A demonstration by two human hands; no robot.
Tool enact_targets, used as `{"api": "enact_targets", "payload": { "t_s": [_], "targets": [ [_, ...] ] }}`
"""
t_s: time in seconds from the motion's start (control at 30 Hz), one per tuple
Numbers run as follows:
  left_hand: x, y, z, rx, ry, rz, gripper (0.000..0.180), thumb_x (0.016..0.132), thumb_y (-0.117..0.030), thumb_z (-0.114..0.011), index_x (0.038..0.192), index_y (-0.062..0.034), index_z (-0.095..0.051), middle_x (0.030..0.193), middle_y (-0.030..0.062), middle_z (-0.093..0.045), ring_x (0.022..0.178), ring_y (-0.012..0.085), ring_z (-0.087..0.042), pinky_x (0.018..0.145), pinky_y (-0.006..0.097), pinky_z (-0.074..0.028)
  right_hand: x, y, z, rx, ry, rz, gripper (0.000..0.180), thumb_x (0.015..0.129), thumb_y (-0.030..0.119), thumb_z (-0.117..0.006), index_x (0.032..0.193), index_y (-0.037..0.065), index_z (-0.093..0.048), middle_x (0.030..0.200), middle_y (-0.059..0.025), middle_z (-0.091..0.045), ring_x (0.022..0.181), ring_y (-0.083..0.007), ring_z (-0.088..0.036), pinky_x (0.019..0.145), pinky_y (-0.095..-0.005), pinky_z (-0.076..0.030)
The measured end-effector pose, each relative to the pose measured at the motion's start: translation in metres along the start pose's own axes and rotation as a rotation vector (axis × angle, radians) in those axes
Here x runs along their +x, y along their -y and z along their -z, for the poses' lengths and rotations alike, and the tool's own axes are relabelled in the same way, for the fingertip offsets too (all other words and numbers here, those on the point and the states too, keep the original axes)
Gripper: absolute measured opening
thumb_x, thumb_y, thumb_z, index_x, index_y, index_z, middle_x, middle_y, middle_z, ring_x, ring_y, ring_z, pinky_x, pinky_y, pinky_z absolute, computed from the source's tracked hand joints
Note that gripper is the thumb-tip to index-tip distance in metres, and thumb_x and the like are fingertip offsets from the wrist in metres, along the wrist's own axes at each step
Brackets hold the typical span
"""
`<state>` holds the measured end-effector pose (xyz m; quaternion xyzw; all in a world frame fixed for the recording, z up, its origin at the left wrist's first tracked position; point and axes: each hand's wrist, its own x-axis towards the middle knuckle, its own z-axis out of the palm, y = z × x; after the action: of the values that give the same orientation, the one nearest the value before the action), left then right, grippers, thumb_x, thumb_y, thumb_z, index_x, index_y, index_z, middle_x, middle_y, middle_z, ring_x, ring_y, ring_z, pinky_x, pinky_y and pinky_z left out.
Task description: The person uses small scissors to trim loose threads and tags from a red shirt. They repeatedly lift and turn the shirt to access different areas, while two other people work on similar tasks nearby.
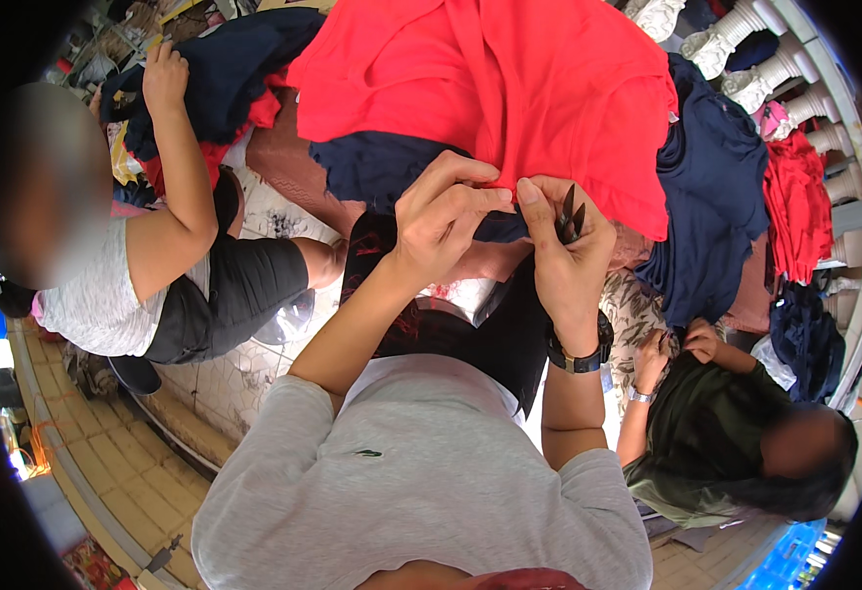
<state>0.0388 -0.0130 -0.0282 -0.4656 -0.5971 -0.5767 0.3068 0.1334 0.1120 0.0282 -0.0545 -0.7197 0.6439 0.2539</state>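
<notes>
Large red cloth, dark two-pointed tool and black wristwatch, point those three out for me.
Large red cloth (490, 93), head view: on the folds across its middle.
Dark two-pointed tool (568, 208), head view: on its left prong.
Black wristwatch (585, 364), head view: on its strap.

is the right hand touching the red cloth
Touching: the head view shows the right hand at the near edge of the red cloth, its thumb tip right against the fabric with no gap between.
</notes>
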Motion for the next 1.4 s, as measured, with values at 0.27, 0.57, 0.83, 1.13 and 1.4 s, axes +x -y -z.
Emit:
{"api": "enact_targets", "payload": {
  "t_s": [0.27,0.57,0.83,1.13,1.4],
  "targets": [
    [0.003,-0.013,-0.004,-0.400,-0.102,0.418,0.008,0.093,0.009,-0.063,0.099,0.0041,-0.061,0.101,0.0157,-0.067,0.080,0.0130,-0.068,0.073,0.024,-0.056,-0.015,0.009,-0.005,-0.087,-0.135,0.216,0.016,0.098,0.010,-0.068,0.088,0.002,-0.058,0.069,0.0032,-0.057,0.060,-0.0007,-0.041,0.052,-0.0217,-0.030],
    [-0.005,-0.010,0.006,-0.568,-0.085,0.469,0.007,0.097,0.002,-0.064,0.099,0.0001,-0.057,0.105,0.0165,-0.067,0.084,0.0153,-0.067,0.081,0.027,-0.054,-0.024,-0.010,-0.009,0.161,0.220,-0.127,0.045,0.108,0.038,-0.043,0.087,0.000,-0.056,0.058,0.0007,-0.042,0.054,-0.0060,-0.035,0.050,-0.0278,-0.026],
    [-0.007,-0.018,0.014,-0.596,0.030,0.529,0.009,0.098,-0.001,-0.064,0.099,-0.0018,-0.056,0.103,0.0113,-0.064,0.088,0.0112,-0.061,0.079,0.023,-0.048,-0.017,-0.009,-0.014,0.191,0.247,-0.238,0.049,0.109,0.037,-0.038,0.080,0.002,-0.055,0.057,0.0043,-0.037,0.052,-0.0056,-0.031,0.049,-0.0284,-0.023],
    [-0.009,-0.026,0.002,-0.686,-0.196,0.611,0.011,0.101,-0.003,-0.062,0.107,-0.0005,-0.053,0.104,0.0124,-0.068,0.092,0.0118,-0.064,0.085,0.025,-0.050,-0.016,-0.025,-0.016,0.222,0.269,-0.211,0.049,0.109,0.034,-0.037,0.070,0.005,-0.046,0.056,0.0036,-0.033,0.051,-0.0069,-0.030,0.049,-0.0294,-0.023],
    [-0.017,-0.014,0.009,-0.617,-0.086,0.615,0.009,0.104,-0.003,-0.056,0.108,-0.0043,-0.048,0.108,0.0135,-0.070,0.084,0.0097,-0.062,0.075,0.023,-0.050,-0.026,-0.018,-0.021,0.108,0.260,-0.226,0.046,0.108,0.035,-0.033,0.084,0.004,-0.056,0.062,0.0039,-0.036,0.056,-0.0058,-0.030,0.051,-0.0247,-0.021]
  ]
}}
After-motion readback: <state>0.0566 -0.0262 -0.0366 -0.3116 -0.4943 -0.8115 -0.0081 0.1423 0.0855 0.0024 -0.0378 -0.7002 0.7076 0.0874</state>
